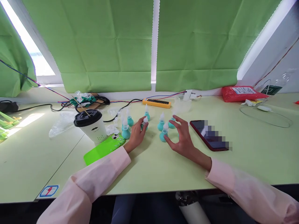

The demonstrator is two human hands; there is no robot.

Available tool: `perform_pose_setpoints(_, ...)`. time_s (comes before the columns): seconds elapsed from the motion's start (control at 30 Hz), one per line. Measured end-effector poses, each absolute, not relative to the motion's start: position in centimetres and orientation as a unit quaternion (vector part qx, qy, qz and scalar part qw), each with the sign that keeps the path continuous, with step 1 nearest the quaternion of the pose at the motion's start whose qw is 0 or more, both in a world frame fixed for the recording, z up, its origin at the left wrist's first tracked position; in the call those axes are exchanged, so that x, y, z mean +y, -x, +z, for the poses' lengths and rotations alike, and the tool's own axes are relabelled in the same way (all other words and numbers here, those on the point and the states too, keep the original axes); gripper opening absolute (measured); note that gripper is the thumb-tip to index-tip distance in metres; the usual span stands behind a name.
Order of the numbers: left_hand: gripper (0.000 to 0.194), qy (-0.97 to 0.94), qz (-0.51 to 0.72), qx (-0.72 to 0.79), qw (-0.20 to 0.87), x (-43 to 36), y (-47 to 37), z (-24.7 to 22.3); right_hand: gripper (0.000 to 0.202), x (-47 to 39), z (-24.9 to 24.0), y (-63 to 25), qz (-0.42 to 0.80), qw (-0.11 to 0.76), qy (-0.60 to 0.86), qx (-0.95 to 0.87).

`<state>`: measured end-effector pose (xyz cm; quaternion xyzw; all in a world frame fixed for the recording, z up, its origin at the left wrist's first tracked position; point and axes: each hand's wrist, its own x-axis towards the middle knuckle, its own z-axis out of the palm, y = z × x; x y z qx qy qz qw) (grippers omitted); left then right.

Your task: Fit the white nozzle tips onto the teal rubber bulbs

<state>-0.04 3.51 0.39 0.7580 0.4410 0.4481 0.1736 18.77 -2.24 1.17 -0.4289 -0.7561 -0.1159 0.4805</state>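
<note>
Several small teal bulbs with clear pointed tips stand upright on the pale green table (pixel 149 174). My left hand (pixel 138 132) has its thumb and fingers round one bulb with a whitish tip (pixel 145 119). To its left stand more bulbs, among them a front one (pixel 126 133) and one behind (pixel 130 120). Another bulb (pixel 147 115) is just beyond my left fingers. My right hand (pixel 183 137) is spread, its thumb at the front right bulb (pixel 163 135) and its fingertips by a bulb behind (pixel 172 123). A further bulb (pixel 161 125) stands left of these.
Left of my left hand are a lidded paper cup (pixel 93 129) and a bright green phone case (pixel 102 150). A dark phone (pixel 209 135) lies right of my right hand. Behind are a yellow power strip (pixel 157 103), cables, plastic wrap and a red package (pixel 241 94).
</note>
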Motion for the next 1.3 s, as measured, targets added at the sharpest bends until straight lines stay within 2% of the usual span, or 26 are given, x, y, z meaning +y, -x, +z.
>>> perform_pose_setpoints(0.2,0.049,-0.745,0.44,0.47,0.175,4.8,0.9,-1.3,0.06,-1.3,-0.7,-18.8,0.004,0.433,0.475,-0.766)
perform_pose_setpoints(0.37,0.061,-0.753,0.454,0.457,0.138,3.7,1.5,-1.4,0.058,-0.7,-1.3,-18.9,0.04,0.424,0.526,-0.736)
perform_pose_setpoints(0.47,0.059,-0.78,0.471,0.407,0.061,2.7,1.7,-0.7,0.055,-0.5,-1.3,-18.8,0.057,0.422,0.535,-0.73)
perform_pose_setpoints(0.6,0.05,-0.781,0.529,0.306,-0.131,2.1,2.9,1.5,0.049,-0.3,-1.3,-18.8,0.068,0.431,0.524,-0.732)
perform_pose_setpoints(0.7,0.067,-0.719,0.559,0.356,-0.21,2.8,4.3,3.0,0.044,-0.4,-1.2,-18.7,0.052,0.435,0.513,-0.738)
perform_pose_setpoints(0.8,0.089,-0.706,0.519,0.462,-0.141,4.0,5.1,3.2,0.034,-0.4,-1.3,-18.6,0.056,0.397,0.512,-0.76)
perform_pose_setpoints(0.9,0.095,-0.712,0.469,0.522,-0.006,5.2,5.3,2.1,0.022,-0.4,-1.5,-18.4,0.077,0.357,0.526,-0.768)
perform_pose_setpoints(1.03,0.088,-0.681,0.47,0.553,0.099,6.2,5.2,0.9,0.017,-0.4,-1.5,-18.3,0.093,0.346,0.538,-0.763)
perform_pose_setpoints(1.1,0.075,-0.652,0.488,0.569,0.111,6.6,5.3,0.7,0.016,-0.6,-1.3,-18.2,0.107,0.341,0.541,-0.761)
perform_pose_setpoints(1.23,0.035,-0.615,0.496,0.604,0.105,7.4,5.6,0.5,0.017,-0.8,-1.2,-18.0,0.127,0.342,0.545,-0.755)
perform_pose_setpoints(1.3,0.029,-0.592,0.498,0.623,0.112,7.7,5.6,0.4,0.018,-0.7,-1.2,-18.0,0.131,0.347,0.546,-0.751)
